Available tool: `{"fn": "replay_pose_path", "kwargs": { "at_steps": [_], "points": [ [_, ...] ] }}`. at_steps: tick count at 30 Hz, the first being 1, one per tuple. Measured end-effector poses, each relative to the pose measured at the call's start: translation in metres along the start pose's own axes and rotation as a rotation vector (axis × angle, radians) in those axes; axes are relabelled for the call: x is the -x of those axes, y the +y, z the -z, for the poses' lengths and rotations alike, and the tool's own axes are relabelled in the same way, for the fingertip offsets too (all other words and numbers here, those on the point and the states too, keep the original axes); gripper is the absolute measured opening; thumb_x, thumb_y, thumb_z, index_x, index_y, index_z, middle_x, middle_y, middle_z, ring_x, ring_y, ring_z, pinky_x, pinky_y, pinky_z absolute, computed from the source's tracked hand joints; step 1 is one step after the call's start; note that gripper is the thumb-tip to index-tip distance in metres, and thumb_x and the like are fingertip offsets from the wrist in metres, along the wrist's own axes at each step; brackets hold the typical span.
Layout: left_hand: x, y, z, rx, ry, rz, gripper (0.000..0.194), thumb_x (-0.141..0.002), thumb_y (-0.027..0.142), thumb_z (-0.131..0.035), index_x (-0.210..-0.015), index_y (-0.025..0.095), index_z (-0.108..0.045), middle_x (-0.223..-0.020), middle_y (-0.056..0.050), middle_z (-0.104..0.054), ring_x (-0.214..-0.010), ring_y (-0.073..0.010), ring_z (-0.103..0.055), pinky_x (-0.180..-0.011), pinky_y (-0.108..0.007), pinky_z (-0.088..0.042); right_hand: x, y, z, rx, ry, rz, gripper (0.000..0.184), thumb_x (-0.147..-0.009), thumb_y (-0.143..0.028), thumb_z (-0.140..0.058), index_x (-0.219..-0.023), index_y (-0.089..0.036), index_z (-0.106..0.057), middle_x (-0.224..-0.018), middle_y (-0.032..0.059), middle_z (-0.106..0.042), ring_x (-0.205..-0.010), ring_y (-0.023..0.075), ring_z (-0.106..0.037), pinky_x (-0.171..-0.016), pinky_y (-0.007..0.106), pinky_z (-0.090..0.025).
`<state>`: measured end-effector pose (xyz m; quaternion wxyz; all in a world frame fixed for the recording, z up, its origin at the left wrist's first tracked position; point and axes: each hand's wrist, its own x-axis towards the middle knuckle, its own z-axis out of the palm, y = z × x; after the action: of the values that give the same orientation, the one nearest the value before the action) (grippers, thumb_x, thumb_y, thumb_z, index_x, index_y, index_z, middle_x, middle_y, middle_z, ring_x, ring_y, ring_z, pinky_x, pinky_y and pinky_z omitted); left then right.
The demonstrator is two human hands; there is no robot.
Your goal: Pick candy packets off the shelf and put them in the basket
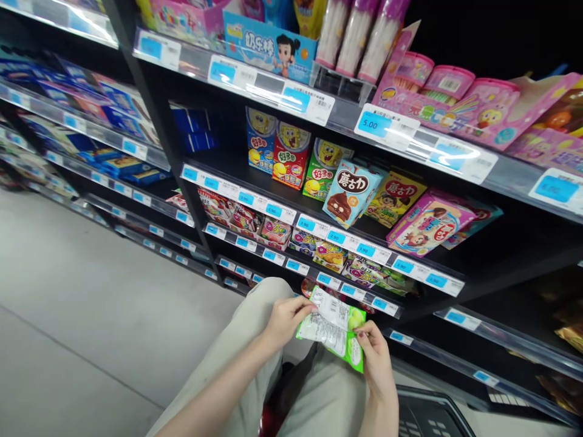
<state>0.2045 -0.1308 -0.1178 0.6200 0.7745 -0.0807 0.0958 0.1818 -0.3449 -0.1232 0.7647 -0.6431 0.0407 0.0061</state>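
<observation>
Green packet (332,326): fine print illegible, edges behind fingers (304,308).

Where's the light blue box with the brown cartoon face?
In the head view, the light blue box is a bit right of centre, on a shelf between the green box and the yellow box.

Snack boxes (350,193) stand in a row on the middle shelf (232,167); candy packets (331,255) lie on the shelf below. Candy cartons (272,48) line the shelf above. Left of these stands another shelf unit (86,130); a basket (430,394) sits on the floor (86,291), lower right.
</observation>
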Motion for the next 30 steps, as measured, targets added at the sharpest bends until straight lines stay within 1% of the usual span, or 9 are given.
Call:
{"fn": "replay_pose_path", "kwargs": {
  "at_steps": [3,6,8,11,14,19,22,26,30],
  "points": [
    [0.000,0.000,0.007,-0.112,-0.004,-0.106,0.019,-0.079,0.028,-0.055,-0.068,0.016,-0.067,-0.060,-0.001,-0.063,-0.052,-0.0095,-0.053,-0.056,-0.019,-0.038,0.002,-0.004,0.002,0.030,0.000,-0.028,0.026,-0.066,-0.038,-0.067,-0.065,-0.017,-0.051,-0.063,0.0001,-0.051,-0.058,0.0114,-0.044,-0.053,0.021,-0.036],
    [0.000,0.003,0.004,-0.030,-0.049,-0.062,0.021,-0.081,0.028,-0.053,-0.073,0.015,-0.068,-0.063,-0.002,-0.063,-0.055,-0.0102,-0.054,-0.055,-0.019,-0.038,0.003,-0.008,0.005,0.035,0.036,0.002,0.025,-0.067,-0.037,-0.067,-0.066,-0.018,-0.051,-0.064,-0.0003,-0.051,-0.057,0.0107,-0.044,-0.052,0.020,-0.034],
    [0.000,0.004,-0.002,0.143,-0.137,0.040,0.022,-0.077,0.030,-0.058,-0.087,0.013,-0.069,-0.070,-0.004,-0.065,-0.061,-0.0124,-0.055,-0.057,-0.020,-0.040,0.003,-0.008,0.007,-0.011,0.071,0.039,0.025,-0.067,-0.037,-0.067,-0.067,-0.018,-0.051,-0.067,-0.0002,-0.052,-0.058,0.0107,-0.044,-0.053,0.020,-0.034],
    [-0.001,0.005,-0.010,0.537,-0.294,0.214,0.053,-0.061,0.029,-0.073,-0.110,0.013,-0.061,-0.096,-0.009,-0.064,-0.080,-0.0179,-0.057,-0.065,-0.023,-0.044,0.003,-0.003,0.007,-0.090,0.086,0.057,0.023,-0.069,-0.035,-0.066,-0.068,-0.018,-0.050,-0.070,0.0001,-0.052,-0.061,0.0109,-0.045,-0.056,0.020,-0.035],
    [-0.003,0.004,-0.011,0.720,-0.333,0.300,0.061,-0.052,0.023,-0.078,-0.110,0.013,-0.061,-0.105,-0.011,-0.061,-0.089,-0.0195,-0.055,-0.072,-0.024,-0.043,0.001,0.002,0.006,-0.118,0.054,0.040,0.023,-0.070,-0.035,-0.065,-0.068,-0.018,-0.049,-0.073,0.0005,-0.052,-0.064,0.0117,-0.046,-0.058,0.021,-0.036],
    [-0.007,-0.001,-0.002,0.522,-0.257,0.333,0.045,-0.053,0.025,-0.076,-0.095,0.009,-0.069,-0.073,-0.006,-0.066,-0.060,-0.0111,-0.051,-0.054,-0.019,-0.039,0.001,0.001,0.003,-0.053,0.000,0.039,0.024,-0.069,-0.036,-0.065,-0.067,-0.018,-0.049,-0.068,-0.0003,-0.049,-0.059,0.0105,-0.043,-0.054,0.020,-0.034],
    [-0.008,-0.002,0.003,0.430,-0.278,0.328,0.042,-0.056,0.028,-0.074,-0.093,0.009,-0.069,-0.074,-0.006,-0.067,-0.058,-0.0114,-0.051,-0.052,-0.019,-0.038,0.002,-0.002,0.002,-0.005,-0.008,0.047,0.026,-0.068,-0.038,-0.065,-0.066,-0.017,-0.049,-0.067,0.0004,-0.049,-0.059,0.0112,-0.044,-0.054,0.021,-0.035],
    [-0.006,0.000,0.009,0.214,-0.254,0.139,0.025,-0.069,0.029,-0.066,-0.088,0.013,-0.071,-0.082,-0.008,-0.068,-0.070,-0.0161,-0.060,-0.061,-0.021,-0.044,0.003,-0.006,0.000,0.041,-0.031,-0.019,0.024,-0.069,-0.039,-0.064,-0.071,-0.019,-0.051,-0.068,0.0002,-0.052,-0.056,0.0112,-0.046,-0.051,0.021,-0.036],
    [-0.005,0.000,0.011,-0.032,-0.213,-0.118,0.018,-0.078,0.027,-0.059,-0.085,0.016,-0.071,-0.077,-0.004,-0.068,-0.064,-0.0129,-0.062,-0.063,-0.019,-0.044,0.001,-0.005,-0.002,0.146,-0.152,-0.037,0.034,-0.064,-0.033,-0.069,-0.094,-0.021,-0.057,-0.096,0.0057,-0.059,-0.082,0.0197,-0.055,-0.069,0.028,-0.043]
  ]
}}
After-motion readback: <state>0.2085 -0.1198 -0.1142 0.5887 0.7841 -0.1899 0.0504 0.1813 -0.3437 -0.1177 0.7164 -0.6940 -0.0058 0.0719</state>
